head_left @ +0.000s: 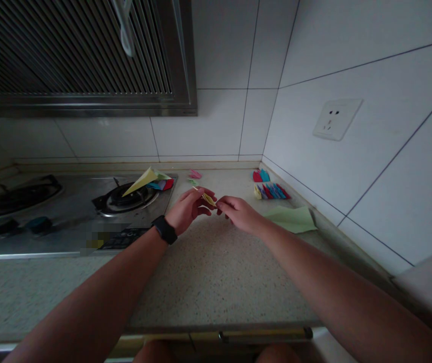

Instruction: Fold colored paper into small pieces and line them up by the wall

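Between my two hands is a small piece of folded yellow paper [208, 199], raised over the counter. My left hand [192, 207], with a black watch on its wrist, pinches one end of it. At its other end, the thumb and fingertips of my right hand [236, 212] are closed on the paper. Just beyond the left hand lie a small pink folded paper [195, 174] and a small green one [192, 182]. Past my right hand, a row of folded paper pieces [272, 191] in several colours sits near the wall, with red and blue ones [261, 175] behind.
A light green paper sheet [290, 219] lies beside my right forearm. On the left is a gas stove [72, 237], with a yellow paper [142, 180] and coloured pieces over its right burner. A range hood [98, 108] overhangs it. A tiled wall with a socket [337, 119] borders the right.
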`<state>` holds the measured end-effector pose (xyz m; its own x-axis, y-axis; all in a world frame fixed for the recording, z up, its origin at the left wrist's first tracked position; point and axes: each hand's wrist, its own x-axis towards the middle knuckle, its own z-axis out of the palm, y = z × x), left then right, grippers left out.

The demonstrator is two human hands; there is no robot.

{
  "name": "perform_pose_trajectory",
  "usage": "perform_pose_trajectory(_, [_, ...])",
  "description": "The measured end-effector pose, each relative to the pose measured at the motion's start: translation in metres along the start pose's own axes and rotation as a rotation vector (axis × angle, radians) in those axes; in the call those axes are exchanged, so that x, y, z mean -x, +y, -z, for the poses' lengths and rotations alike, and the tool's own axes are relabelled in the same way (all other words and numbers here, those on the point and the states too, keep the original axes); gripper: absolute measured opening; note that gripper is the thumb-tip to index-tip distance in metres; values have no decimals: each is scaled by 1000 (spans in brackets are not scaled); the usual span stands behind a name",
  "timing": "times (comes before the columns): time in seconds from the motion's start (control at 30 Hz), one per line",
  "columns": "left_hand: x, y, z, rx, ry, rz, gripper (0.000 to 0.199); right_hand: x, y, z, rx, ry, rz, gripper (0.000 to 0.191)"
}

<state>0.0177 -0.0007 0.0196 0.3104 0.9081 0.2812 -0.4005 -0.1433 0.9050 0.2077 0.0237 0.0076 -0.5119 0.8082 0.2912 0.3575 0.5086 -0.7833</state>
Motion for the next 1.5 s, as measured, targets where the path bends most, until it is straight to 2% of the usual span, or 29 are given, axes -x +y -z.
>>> perform_pose_trajectory(0.27, [1, 1, 1, -5, 13, 37, 27, -1, 0, 1, -100, -75, -68, 26])
perform_pose_trajectory(0.47, [2, 0, 3, -1, 5, 61, 31, -1, 2, 1, -107, -51, -62, 22])
perform_pose_trajectory(0.63, [-3, -3, 9, -39, 80, 43, 35, -3, 5, 4, -26, 60, -20, 21])
perform_pose_trajectory(0.87, [-7, -6, 16, -222, 255, -4, 23, -4, 6, 10, 168, 224, 95, 21])
perform_pose_trajectory(1.1, [-9, -4, 17, -321, 343, -39, 23, 0, 2, 10, 324, 217, 163, 15])
perform_pose_trajectory(1.5, [-10, -5, 22, -320, 348, -49, 24, 6, -8, 16, 419, 232, 247, 6])
